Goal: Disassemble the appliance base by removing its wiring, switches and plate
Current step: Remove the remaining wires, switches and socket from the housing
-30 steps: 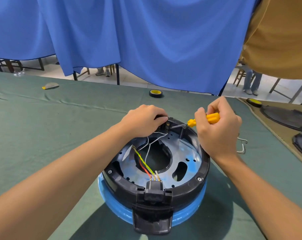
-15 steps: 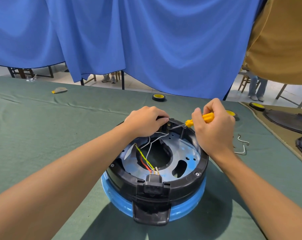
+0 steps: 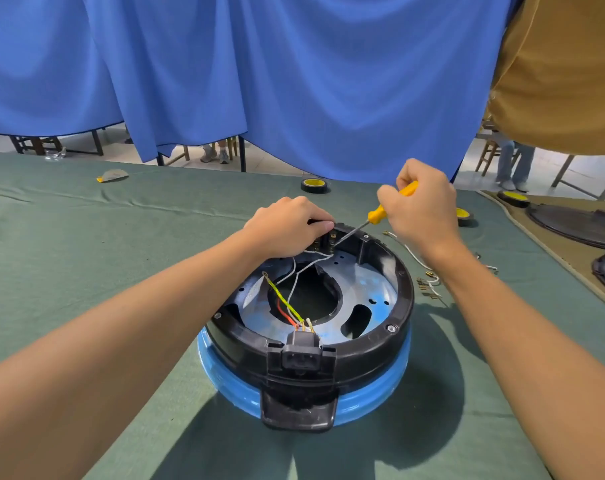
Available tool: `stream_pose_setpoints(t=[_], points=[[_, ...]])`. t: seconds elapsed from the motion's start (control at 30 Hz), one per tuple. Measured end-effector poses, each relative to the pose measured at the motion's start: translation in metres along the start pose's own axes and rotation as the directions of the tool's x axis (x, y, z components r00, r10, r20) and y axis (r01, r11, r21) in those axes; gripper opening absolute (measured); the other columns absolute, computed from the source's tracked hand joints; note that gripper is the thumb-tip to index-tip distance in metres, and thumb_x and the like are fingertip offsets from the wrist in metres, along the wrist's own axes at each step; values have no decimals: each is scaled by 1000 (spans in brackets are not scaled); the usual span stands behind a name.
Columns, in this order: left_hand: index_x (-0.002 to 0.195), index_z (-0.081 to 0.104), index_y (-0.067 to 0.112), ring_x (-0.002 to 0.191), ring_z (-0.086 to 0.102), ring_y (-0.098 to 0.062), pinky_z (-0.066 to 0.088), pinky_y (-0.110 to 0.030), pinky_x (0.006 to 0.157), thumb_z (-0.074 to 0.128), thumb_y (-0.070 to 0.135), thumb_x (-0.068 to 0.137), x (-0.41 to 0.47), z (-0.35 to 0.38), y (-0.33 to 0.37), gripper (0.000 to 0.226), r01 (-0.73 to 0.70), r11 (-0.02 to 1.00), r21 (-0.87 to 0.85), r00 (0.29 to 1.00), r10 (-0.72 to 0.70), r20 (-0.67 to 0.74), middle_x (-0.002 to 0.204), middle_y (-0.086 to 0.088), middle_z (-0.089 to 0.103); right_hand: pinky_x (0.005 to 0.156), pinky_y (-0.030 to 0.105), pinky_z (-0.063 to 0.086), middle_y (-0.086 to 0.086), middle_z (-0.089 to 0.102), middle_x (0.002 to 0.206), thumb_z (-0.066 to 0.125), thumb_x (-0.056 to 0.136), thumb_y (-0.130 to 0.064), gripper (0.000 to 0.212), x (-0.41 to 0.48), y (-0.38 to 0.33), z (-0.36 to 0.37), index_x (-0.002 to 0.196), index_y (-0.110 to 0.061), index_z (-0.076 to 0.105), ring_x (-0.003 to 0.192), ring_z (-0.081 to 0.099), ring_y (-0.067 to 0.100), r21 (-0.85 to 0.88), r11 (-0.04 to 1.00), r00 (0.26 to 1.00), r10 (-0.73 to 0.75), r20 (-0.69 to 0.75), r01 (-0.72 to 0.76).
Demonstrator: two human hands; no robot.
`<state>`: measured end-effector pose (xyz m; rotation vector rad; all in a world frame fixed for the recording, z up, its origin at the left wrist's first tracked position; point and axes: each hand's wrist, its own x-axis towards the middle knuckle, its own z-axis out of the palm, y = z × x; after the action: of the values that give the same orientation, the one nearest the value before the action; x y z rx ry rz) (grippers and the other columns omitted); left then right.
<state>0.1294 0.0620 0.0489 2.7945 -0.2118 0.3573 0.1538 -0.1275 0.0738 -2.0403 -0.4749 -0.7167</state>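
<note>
The round appliance base (image 3: 403, 306), black rim over a blue ring, lies upside down on the green cloth. Inside it sits a silver plate (image 3: 370, 292) with white, red and yellow-green wires (image 3: 285, 301) running to the black power socket (image 3: 301, 355) at the near rim. My left hand (image 3: 287, 226) grips the switch block (image 3: 325, 240) at the far rim. My right hand (image 3: 422, 209) holds a yellow-handled screwdriver (image 3: 377, 214), its tip at that block.
Loose white wires and small connectors (image 3: 427, 282) lie right of the base. Black-and-yellow tape rolls (image 3: 314, 185) sit beyond it. Dark round parts (image 3: 578, 223) rest on a brown mat at the right. A blue curtain hangs behind the table.
My right hand has lifted and tilted the screwdriver, so its handle now points up and away. The left hand stays on the switch block. The view has shifted slightly.
</note>
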Motion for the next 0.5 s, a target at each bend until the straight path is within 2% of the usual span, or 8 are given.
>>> stream_pose_setpoints(t=[0.1,0.2,0.27,0.33,0.4,0.5], points=[[109,67,40,97,56,-22,32,-30,59,40,43,101,1,-1,1,28,6,1000,-7,1000,-6,-4,103,5,69,50,29,21,-3,32,53,56,78,-7,32,16,-8,3,60,-19,32,62,29,21,-49,999,997,7,72,-4],[116,65,43,97,55,-21,33,-33,64,41,44,101,1,-2,2,29,22,1000,-15,1000,-22,-13,106,7,68,52,30,22,-2,34,57,55,79,-8,30,28,-12,6,61,-18,34,72,33,25,-76,997,989,35,142,-24],[116,65,43,95,54,-19,31,-32,64,40,44,101,0,-2,3,29,21,1000,-13,1000,-21,-16,105,8,68,53,31,23,-1,34,58,55,80,-9,29,28,-11,6,62,-17,34,75,34,25,-79,996,989,56,139,-46],[116,65,42,95,53,-19,32,-32,63,40,43,101,0,-3,3,29,12,1000,-12,1000,-12,-21,103,8,68,53,29,26,-4,35,53,55,81,-10,31,19,-7,3,62,-19,33,70,36,22,-64,998,997,15,77,-10],[113,66,42,96,54,-19,36,-33,66,40,43,101,-1,-3,2,29,5,1000,-16,1000,-5,-24,102,8,69,54,14,27,-6,35,46,55,81,-7,34,1,-2,0,62,-20,30,55,38,8,-24,995,995,-94,-35,94],[108,67,40,96,54,-20,38,-34,67,40,43,100,-1,-2,1,29,3,1000,-12,1000,-4,-20,99,7,69,49,7,30,-13,29,46,56,79,-4,30,-25,2,-3,65,-17,33,47,45,-1,42,965,957,-251,-148,260]])
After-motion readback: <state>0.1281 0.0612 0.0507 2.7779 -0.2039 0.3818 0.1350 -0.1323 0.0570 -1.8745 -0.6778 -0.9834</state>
